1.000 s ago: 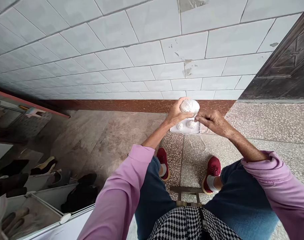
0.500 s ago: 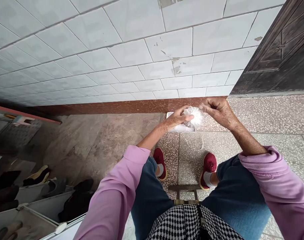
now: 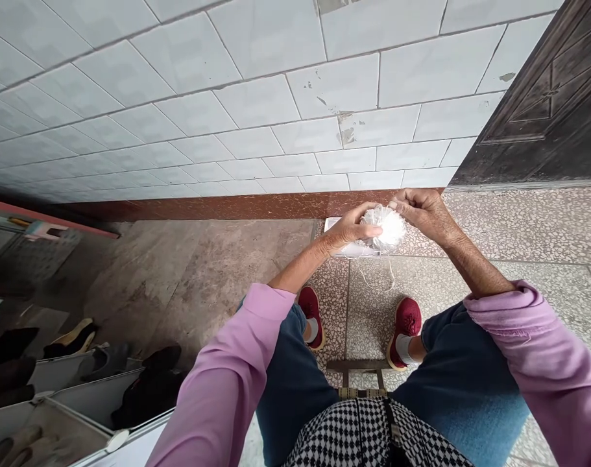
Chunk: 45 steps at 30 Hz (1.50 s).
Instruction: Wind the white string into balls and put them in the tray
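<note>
Turned around since one second ago, the ball of white string [image 3: 391,230] now shows its fluffy end, and it hides the two little balls that showed in the tray. The right hand [image 3: 424,213] is higher than before, at the ball's upper right edge. Its thumb and finger make a pinch, but I cannot tell if string is caught there. The left hand [image 3: 349,228] holds the ball from the side, with the thumb across its front.

The ball is up over the white tray [image 3: 356,250], which is flat with straight edges. A thin loose thread [image 3: 373,288] hangs past the tray's edge and makes a loop near the speckled stone floor [image 3: 529,224].

On the left is a shoe rack [image 3: 93,389] with pale, flat walls. Dark shoes [image 3: 146,392] sit in its parts, and one black shoe [image 3: 74,337] has a tan inside. The wall [image 3: 276,97] has smooth white tiles, some chipped, above a shiny brown strip [image 3: 227,209]. The dark door [image 3: 533,123] has carved shapes.
</note>
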Available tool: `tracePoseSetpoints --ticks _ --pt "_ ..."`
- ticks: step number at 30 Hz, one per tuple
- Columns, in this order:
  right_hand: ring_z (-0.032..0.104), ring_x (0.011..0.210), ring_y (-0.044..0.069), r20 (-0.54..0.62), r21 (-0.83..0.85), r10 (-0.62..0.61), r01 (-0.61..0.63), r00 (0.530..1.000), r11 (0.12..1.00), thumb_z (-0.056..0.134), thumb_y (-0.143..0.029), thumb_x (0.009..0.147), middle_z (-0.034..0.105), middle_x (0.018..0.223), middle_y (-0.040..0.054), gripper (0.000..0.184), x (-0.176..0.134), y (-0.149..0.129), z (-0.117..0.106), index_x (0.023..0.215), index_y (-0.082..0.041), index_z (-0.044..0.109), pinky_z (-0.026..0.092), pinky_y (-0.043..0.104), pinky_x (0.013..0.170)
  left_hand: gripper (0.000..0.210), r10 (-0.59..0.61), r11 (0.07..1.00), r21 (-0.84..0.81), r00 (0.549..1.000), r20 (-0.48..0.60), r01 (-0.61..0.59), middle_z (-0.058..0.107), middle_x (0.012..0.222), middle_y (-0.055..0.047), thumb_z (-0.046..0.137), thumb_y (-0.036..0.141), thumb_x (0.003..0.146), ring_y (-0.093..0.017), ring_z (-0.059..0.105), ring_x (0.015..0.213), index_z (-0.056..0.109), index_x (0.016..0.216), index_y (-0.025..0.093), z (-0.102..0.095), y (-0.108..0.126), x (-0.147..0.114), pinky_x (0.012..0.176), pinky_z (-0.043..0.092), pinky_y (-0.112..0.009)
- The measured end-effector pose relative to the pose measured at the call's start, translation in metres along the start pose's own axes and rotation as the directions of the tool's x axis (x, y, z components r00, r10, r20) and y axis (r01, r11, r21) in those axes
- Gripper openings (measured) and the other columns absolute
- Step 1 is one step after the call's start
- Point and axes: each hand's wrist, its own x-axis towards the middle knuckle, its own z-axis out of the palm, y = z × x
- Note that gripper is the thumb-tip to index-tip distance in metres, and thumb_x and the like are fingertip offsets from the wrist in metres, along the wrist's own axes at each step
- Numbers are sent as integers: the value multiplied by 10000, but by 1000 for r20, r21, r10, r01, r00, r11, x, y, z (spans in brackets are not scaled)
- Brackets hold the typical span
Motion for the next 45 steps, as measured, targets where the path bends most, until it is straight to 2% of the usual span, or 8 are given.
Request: tracePoseSetpoints --ticks 5,11,15,19,23,29,37,45 --pt "332 584 122 -26 24 45 -44 999 999 781 -584 978 416 613 -52 430 7 12 9 771 -243 621 276 318 564 718 72 979 -191 997 -28 -77 767 1108 -95 916 491 658 -263 734 1087 725 1291 212 -6 2 -2 891 594 -371" --pt "426 602 137 21 -231 1 4 1000 973 661 -500 1018 511 610 -21 448 7 22 21 675 -240 537 340 342 622 759 131 912 -374 983 -130 -171 797 1220 -159 922 536 669 -377 700 1317 730 1317 193 -8 7 3 1060 588 -492" --pt "465 616 144 212 -315 -18 86 977 945 619 -502 1079 548 627 -8 474 -2 7 34 695 -232 552 345 355 643 686 155 935 -256 934 -323 -244 779 1155 -111 913 559 650 -280 710 1144 712 1197 198 -18 3 12 942 581 -392" --pt "424 599 128 312 -233 -42 119 949 965 647 -611 1094 515 637 -22 570 -6 -13 34 683 -227 554 330 343 616 696 165 986 48 891 -423 -160 760 1105 -69 911 506 613 -225 690 1022 688 1200 208 -34 0 13 879 548 -352" --pt "389 609 128 174 -167 -67 96 982 981 749 -706 1026 489 635 -29 604 0 -20 18 689 -227 599 319 338 595 686 190 931 357 938 -289 -79 784 1129 -87 895 499 629 -241 691 1035 749 1223 189 -38 2 4 910 548 -365" --pt "393 646 137 56 -106 -20 26 998 994 839 -655 964 487 657 -18 560 5 -11 6 690 -228 601 324 343 598 586 71 959 279 996 -60 -51 799 1010 -85 814 597 730 -227 703 954 828 1151 190 -27 0 -5 808 564 -320" --pt "369 618 131 -16 -67 -16 15 1000 998 805 -625 989 467 638 -32 501 9 -2 12 742 -238 606 295 330 566 834 31 999 38 994 -104 -28 775 1087 -83 939 663 680 -199 717 955 730 1344 205 -9 -1 -6 765 560 -301" --pt "432 611 132 19 -95 10 -9 1000 995 776 -678 984 544 644 -20 508 17 15 5 784 -229 648 340 329 587 774 36 988 -143 989 -140 -57 790 1195 -141 997 604 606 -282 743 1138 722 1200 190 -6 1 -5 916 616 -377"
